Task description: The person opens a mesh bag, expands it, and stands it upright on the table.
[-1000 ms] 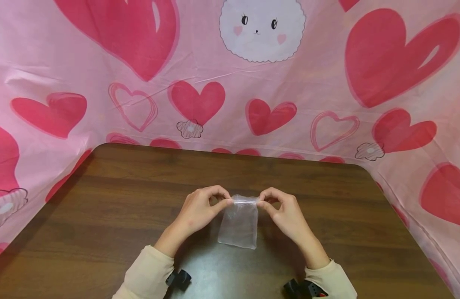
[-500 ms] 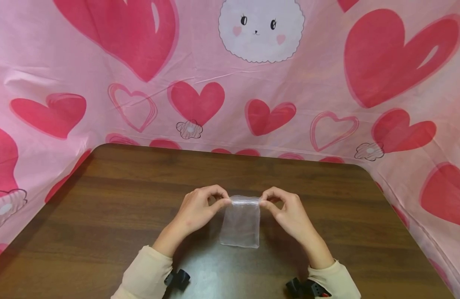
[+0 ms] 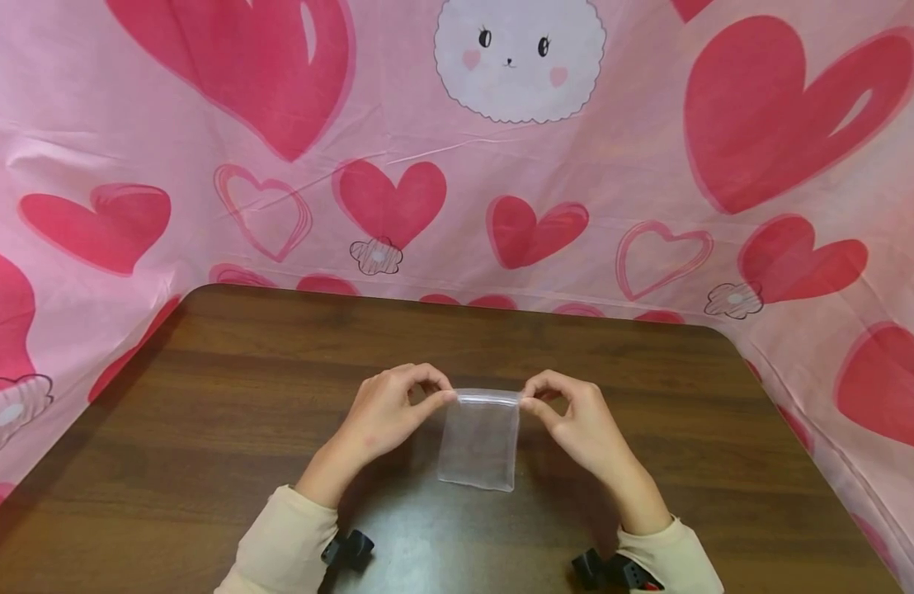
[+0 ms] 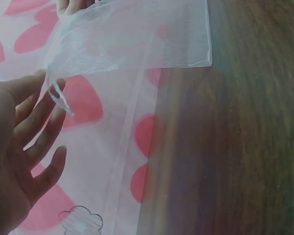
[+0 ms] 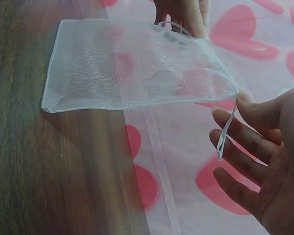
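Note:
A sheer white organza drawstring bag [image 3: 478, 445] hangs between both hands, its top edge stretched fairly straight. My left hand [image 3: 388, 414] pinches the upper left corner between thumb and forefinger. At the upper right corner, my right hand [image 3: 576, 421] pinches in the same way. Short white drawstring loops [image 4: 61, 98] dangle beside the left fingers in the left wrist view. Another drawstring end [image 5: 224, 134] hangs by the right fingers in the right wrist view. Through the bag [image 5: 103, 66] the background shows, and nothing is visible inside it.
Beneath the hands is a dark brown wooden table [image 3: 279, 363] with rounded far corners. A pink curtain [image 3: 457, 157] printed with hearts surrounds its back and sides. Black wrist cameras [image 3: 349, 549] sit at both cuffs.
Both hands have moved slightly apart, drawing the bag's top edge wider and smoother. The pinch at each corner stays the same.

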Available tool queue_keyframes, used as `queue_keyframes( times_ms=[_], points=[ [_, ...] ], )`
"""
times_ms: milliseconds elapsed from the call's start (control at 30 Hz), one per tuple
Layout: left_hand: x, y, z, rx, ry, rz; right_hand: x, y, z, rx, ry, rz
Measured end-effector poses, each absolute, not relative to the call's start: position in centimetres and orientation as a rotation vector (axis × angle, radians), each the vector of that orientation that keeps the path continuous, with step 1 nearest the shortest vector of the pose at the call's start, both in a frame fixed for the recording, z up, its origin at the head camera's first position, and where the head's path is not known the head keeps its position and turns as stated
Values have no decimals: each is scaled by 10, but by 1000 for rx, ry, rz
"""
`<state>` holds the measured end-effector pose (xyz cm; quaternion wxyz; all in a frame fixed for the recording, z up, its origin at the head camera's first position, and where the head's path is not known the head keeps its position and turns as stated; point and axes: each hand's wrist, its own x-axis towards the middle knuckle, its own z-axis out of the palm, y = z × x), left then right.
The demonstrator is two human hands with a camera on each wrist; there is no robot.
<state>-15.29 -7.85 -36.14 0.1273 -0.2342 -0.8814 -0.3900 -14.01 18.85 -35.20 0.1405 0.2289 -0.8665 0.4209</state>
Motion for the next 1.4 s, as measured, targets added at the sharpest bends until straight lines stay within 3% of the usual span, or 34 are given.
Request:
queue_keyframes(
  times_ms=[800, 1400],
  points=[
    [-153, -80, -357, -749, -2501, -1093, -138, 195, -345, 774, -2494, 1117],
    [-154, -77, -361, -696, -2488, -1270, -137, 194, -343, 689, -2497, 1204]
  ],
)
